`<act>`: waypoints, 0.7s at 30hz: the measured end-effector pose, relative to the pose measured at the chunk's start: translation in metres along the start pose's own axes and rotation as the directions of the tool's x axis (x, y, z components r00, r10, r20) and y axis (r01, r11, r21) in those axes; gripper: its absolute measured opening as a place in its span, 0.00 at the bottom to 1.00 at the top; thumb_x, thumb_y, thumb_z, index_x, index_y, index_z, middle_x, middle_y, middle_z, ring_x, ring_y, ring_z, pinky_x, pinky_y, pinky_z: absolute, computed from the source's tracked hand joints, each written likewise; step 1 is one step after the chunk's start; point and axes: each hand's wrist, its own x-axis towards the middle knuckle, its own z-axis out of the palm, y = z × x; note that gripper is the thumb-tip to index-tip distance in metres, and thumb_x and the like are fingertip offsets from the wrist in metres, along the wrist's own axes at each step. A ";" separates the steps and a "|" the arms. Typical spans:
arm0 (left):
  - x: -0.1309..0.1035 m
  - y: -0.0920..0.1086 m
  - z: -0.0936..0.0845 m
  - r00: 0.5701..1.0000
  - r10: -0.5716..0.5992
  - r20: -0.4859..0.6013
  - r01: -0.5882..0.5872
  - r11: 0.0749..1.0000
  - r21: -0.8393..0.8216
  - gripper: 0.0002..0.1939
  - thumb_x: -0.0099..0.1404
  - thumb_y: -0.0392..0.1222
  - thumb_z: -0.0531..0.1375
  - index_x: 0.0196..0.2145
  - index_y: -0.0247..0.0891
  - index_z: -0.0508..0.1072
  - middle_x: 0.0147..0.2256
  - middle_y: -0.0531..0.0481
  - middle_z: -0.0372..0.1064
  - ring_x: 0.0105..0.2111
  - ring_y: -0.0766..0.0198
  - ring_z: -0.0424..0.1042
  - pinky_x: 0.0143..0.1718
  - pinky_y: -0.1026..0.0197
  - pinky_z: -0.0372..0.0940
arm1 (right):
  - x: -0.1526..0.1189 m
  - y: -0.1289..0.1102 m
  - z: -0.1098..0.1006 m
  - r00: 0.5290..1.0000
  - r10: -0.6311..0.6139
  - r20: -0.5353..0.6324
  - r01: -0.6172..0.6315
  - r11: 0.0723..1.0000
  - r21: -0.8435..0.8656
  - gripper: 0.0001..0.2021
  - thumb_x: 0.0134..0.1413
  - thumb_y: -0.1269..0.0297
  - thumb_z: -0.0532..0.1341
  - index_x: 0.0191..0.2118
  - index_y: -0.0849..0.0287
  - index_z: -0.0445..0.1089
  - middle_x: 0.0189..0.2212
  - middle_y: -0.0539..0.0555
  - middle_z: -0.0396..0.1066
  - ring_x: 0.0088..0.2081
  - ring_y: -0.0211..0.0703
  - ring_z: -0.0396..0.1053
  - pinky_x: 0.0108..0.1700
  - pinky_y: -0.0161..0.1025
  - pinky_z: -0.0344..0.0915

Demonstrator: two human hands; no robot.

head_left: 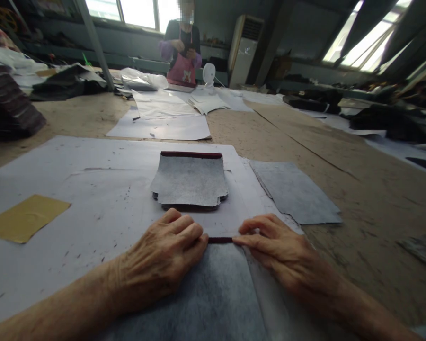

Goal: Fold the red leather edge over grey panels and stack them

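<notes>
A grey, felt-like sheet (220, 289) lies on white paper right in front of me, with a narrow dark-red folded edge (220, 240) along its far side. My left hand (170, 248) has its fingers curled and pressed on the left end of that edge. At the other end, my right hand (273, 246) pinches the dark-red edge between thumb and fingertips. Just beyond my hands rests a small stack of grey pieces (190, 180) with notched lower corners; its top piece has a similar dark-red strip (190, 154).
More grey sheets (294, 189) are stacked on the right. A yellow-brown piece (28, 218) lies on the white paper (92, 189) at left. Further back are loose white sheets (159, 125), a metal post (95, 45) and a person in a pink apron (182, 52) across the table.
</notes>
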 end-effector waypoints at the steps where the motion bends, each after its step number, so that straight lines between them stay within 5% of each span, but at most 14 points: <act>1: 0.000 0.000 0.000 1.000 0.000 -0.002 0.000 1.000 0.001 0.15 0.66 0.30 0.43 0.42 0.30 0.67 0.31 0.46 0.63 0.31 0.62 0.60 0.35 0.54 0.57 | -0.002 0.005 -0.002 0.999 0.049 -0.023 -0.049 0.999 0.022 0.15 0.51 0.77 0.50 0.35 0.55 0.71 0.37 0.51 0.69 0.39 0.38 0.66 0.40 0.37 0.67; 4: 0.000 0.001 -0.001 1.000 0.006 0.001 -0.006 1.000 0.009 0.15 0.66 0.31 0.43 0.41 0.30 0.67 0.31 0.46 0.63 0.31 0.62 0.60 0.35 0.54 0.57 | -0.004 0.007 0.001 0.972 0.159 -0.172 -0.161 0.987 0.004 0.15 0.49 0.78 0.50 0.33 0.56 0.72 0.36 0.51 0.70 0.37 0.39 0.68 0.40 0.38 0.67; 6: 0.000 0.002 -0.001 1.000 0.010 -0.002 -0.010 1.000 0.023 0.14 0.66 0.31 0.43 0.40 0.30 0.68 0.31 0.46 0.63 0.31 0.61 0.60 0.35 0.53 0.57 | 0.002 -0.006 0.011 0.965 0.095 -0.244 -0.111 0.992 -0.053 0.16 0.50 0.78 0.49 0.36 0.58 0.72 0.35 0.53 0.69 0.37 0.41 0.66 0.40 0.40 0.66; 12: 0.000 0.002 -0.001 0.999 -0.023 -0.031 0.023 1.000 -0.004 0.14 0.65 0.30 0.44 0.37 0.31 0.68 0.29 0.47 0.64 0.30 0.61 0.61 0.34 0.54 0.57 | 0.020 -0.048 0.054 0.973 -0.118 -0.199 0.070 0.971 -0.230 0.16 0.46 0.81 0.46 0.32 0.69 0.70 0.27 0.60 0.65 0.31 0.47 0.60 0.31 0.45 0.66; 16: -0.008 -0.006 -0.008 0.993 -0.113 -0.037 0.110 0.991 -0.081 0.15 0.63 0.29 0.47 0.45 0.32 0.66 0.32 0.47 0.65 0.30 0.63 0.62 0.33 0.56 0.58 | 0.016 -0.046 0.060 0.960 -0.185 -0.210 0.118 0.947 -0.299 0.16 0.48 0.82 0.45 0.33 0.71 0.70 0.26 0.59 0.64 0.30 0.47 0.60 0.30 0.44 0.66; 21: -0.021 -0.013 -0.019 0.990 -0.138 0.010 0.137 0.977 -0.161 0.17 0.61 0.25 0.47 0.43 0.36 0.67 0.32 0.48 0.64 0.31 0.65 0.61 0.33 0.60 0.59 | 0.012 -0.042 0.058 0.960 -0.187 -0.206 0.120 0.947 -0.299 0.18 0.49 0.81 0.44 0.36 0.70 0.70 0.27 0.58 0.65 0.31 0.46 0.61 0.32 0.43 0.66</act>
